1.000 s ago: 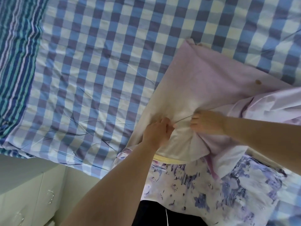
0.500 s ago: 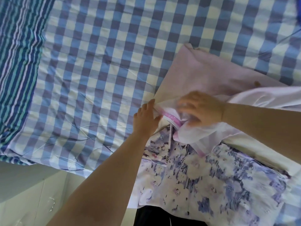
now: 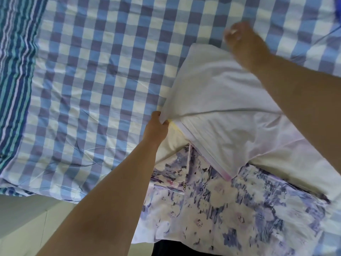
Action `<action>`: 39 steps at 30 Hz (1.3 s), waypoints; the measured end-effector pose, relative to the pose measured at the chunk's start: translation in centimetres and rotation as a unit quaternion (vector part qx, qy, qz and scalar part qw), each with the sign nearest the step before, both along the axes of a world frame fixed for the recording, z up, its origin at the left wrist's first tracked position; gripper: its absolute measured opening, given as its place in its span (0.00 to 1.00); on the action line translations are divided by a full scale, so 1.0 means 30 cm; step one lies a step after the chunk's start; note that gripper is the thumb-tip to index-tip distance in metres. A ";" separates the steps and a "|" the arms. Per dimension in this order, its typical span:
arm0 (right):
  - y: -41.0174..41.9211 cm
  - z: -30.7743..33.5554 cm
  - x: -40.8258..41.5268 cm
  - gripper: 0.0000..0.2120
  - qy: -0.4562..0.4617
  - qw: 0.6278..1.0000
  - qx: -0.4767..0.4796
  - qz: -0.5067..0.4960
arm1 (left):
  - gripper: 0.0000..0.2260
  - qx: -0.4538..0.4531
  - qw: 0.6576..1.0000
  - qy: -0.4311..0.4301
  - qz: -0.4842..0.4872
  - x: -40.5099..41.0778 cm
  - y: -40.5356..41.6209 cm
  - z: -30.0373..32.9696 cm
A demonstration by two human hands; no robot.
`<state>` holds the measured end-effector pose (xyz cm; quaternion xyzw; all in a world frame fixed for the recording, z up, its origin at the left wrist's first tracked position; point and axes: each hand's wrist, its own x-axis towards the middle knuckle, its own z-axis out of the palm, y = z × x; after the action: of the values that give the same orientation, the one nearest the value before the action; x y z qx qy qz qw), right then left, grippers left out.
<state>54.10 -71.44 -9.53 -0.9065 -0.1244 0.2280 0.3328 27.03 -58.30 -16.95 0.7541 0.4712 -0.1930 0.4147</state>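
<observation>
**Pillowcase (image 3: 221, 100), pale, on checked bed (image 3: 101, 71)**

We record the left hand (image 3: 156, 128) with fingers clamped on its near-left edge. The right hand (image 3: 243, 43) is at its far corner, blurred; we cannot tell how those fingers stand.

Soft, flat daylight all over, cool and a touch dim, with no glare anywhere. The white pillow (image 3: 221, 85) is the brightest patch, not blown out, and a thin grey shadow runs along its fold. The right hand (image 3: 243, 43) is smeared by motion blur, its fingers unreadable. The left hand (image 3: 156, 126), pinching the pillow's edge, is crisper. Its forearm darkens toward the bottom edge. Checks on the sheet (image 3: 101, 71) bow at the corners: wide-angle stretch. The whole frame is slightly soft.
</observation>
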 end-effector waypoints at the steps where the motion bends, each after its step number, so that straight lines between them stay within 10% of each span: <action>1: -0.023 -0.059 -0.018 0.38 -0.009 0.994 -0.061 0.086 | 0.20 0.005 1.000 -0.004 -0.002 0.005 -0.007 -0.001; 4: -0.120 -0.192 -0.111 0.40 -0.067 0.941 -0.243 0.225 | 0.31 0.048 0.998 -0.011 -0.045 0.039 -0.033 0.004; 10: -0.195 -0.265 -0.021 0.34 -0.020 0.954 -0.300 0.008 | 0.36 -0.024 0.995 -0.044 -0.089 0.125 -0.038 0.015; 14: -0.202 -0.232 0.028 0.17 -0.065 0.955 -0.225 0.181 | 0.33 -0.100 0.990 -0.089 -0.047 0.193 -0.026 0.030; 17: -0.225 -0.198 0.058 0.09 -0.018 0.979 -0.145 0.140 | 0.27 0.056 0.985 -0.029 -0.158 0.252 -0.036 0.035; 20: -0.294 -0.185 0.067 0.10 -0.120 0.989 -0.064 -0.061 | 0.25 0.285 0.908 -0.005 -0.308 0.283 -0.074 0.031; 24: -0.479 -0.264 -0.049 0.27 -0.080 0.965 -0.248 0.033 | 0.18 0.229 0.804 -0.207 -0.509 0.284 -0.204 0.043; 28: -0.680 -0.299 -0.096 0.42 -0.039 0.941 -0.332 0.059 | 0.23 0.087 0.785 -0.080 -0.608 0.187 -0.383 0.032; 34: -0.790 -0.255 -0.028 0.43 0.045 0.916 -0.347 0.199 | 0.54 0.163 0.733 0.021 -0.660 0.075 -0.525 -0.062; 39: -0.777 -0.214 0.020 0.30 -0.005 0.876 -0.381 0.296 | 0.40 0.207 0.694 0.049 -0.687 0.106 -0.559 -0.041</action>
<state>54.69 -94.75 -15.96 -0.8849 -0.2922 0.3414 -0.1222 30.20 -75.06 -18.19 0.9239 -0.1308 -0.3587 -0.0239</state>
